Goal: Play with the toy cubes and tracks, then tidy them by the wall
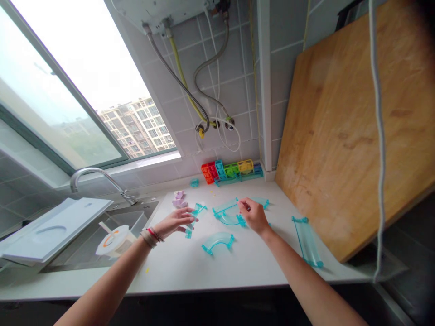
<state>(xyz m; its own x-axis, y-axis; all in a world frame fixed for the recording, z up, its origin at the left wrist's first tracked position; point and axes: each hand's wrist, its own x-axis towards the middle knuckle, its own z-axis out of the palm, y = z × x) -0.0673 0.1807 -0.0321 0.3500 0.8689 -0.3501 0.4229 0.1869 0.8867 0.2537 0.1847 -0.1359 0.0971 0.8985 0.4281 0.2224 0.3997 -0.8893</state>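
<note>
My left hand, with bracelets at the wrist, has thumb and fingers around a see-through teal track piece just above the counter. My right hand is closed in a pinch beside a teal curved track; whatever its fingertips hold is hidden. Another curved piece lies partly behind that hand. Nearer the front, between both hands, rests a teal arc-shaped track. A straight teal track lies to the right of my right forearm.
Colourful blocks stand along the wall, with purple pieces near the sink. A white container sits in the sink, beside a white board and faucet. A large wooden board leans at the right behind a white cable.
</note>
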